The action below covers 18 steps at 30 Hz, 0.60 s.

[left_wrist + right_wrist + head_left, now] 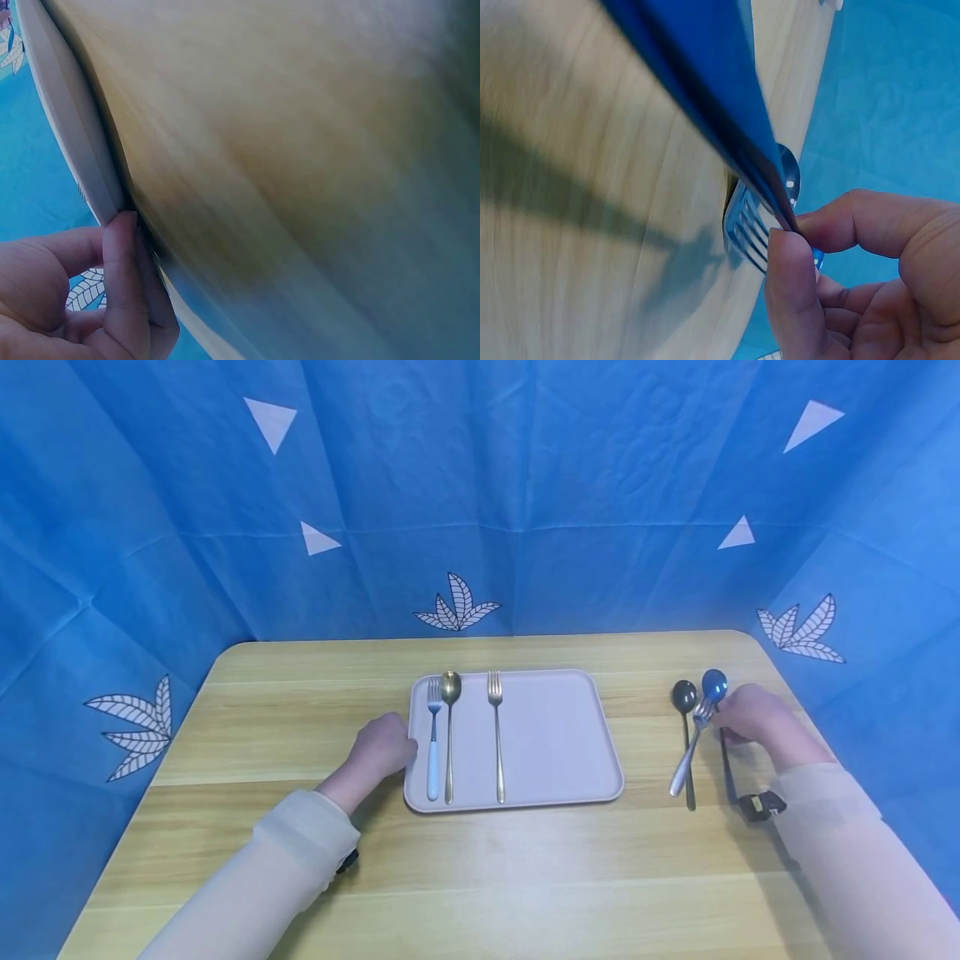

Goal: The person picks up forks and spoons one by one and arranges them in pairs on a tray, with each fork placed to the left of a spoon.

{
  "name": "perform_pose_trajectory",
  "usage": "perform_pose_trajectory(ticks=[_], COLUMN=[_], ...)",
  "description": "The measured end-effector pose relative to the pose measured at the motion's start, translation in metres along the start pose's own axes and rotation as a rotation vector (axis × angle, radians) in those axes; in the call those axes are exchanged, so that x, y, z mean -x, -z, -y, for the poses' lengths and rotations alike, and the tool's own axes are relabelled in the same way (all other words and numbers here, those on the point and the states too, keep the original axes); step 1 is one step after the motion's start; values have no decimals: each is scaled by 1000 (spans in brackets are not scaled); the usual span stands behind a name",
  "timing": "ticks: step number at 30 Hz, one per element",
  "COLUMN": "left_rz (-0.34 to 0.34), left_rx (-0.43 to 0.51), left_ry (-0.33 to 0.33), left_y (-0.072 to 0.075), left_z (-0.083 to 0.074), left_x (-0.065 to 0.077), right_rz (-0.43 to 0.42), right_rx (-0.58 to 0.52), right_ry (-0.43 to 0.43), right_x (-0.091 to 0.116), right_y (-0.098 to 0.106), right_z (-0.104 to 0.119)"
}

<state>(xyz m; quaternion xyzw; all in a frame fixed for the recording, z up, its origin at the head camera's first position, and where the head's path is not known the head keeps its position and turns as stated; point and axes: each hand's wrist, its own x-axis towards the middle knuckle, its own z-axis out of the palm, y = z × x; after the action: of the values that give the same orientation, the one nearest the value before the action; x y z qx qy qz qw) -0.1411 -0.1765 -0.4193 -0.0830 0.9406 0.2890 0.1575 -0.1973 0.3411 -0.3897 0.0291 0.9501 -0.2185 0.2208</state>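
Note:
My left hand pinches the left rim of a pale pinkish tray; the left wrist view shows the fingers at the tray's edge. On the tray lie a blue-handled fork, a gold spoon and a gold fork, side by side. At the right, my right hand pinches the dark blue handle of a blue spoon between thumb and finger; that handle looms large in the right wrist view. Beside it, a silver fork lies across a black spoon.
Light wooden table underneath everything. A blue curtain with white triangles and leaf prints hangs behind the table and along both sides. A small dark device sits at the right wrist.

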Motion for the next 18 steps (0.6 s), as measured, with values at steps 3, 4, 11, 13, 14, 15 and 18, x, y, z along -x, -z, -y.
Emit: perform_pose_trajectory(ticks=[3, 4, 11, 13, 14, 15, 18], left_rz=[-4, -4, -2, -2, 0, 2, 1], left_rx=[0, 0, 7, 7, 7, 7, 7], left_ry=[-4, -4, -5, -3, -2, -3, -3], left_y=[0, 0, 0, 0, 0, 0, 0], left_z=[-1, -1, -1, -1, -1, -1, 0], left_x=[0, 0, 1, 1, 1, 1, 1], right_rz=[7, 9, -2, -2, -1, -1, 8], right_rx=[-12, -19, -98, -127, -135, -143, -165], right_ry=[4, 4, 29, 41, 46, 52, 57], right_x=[-1, -1, -2, -3, -4, -4, -5], right_y=[-3, -3, -8, -10, -12, -13, -15], right_z=[4, 4, 11, 13, 14, 15, 19])
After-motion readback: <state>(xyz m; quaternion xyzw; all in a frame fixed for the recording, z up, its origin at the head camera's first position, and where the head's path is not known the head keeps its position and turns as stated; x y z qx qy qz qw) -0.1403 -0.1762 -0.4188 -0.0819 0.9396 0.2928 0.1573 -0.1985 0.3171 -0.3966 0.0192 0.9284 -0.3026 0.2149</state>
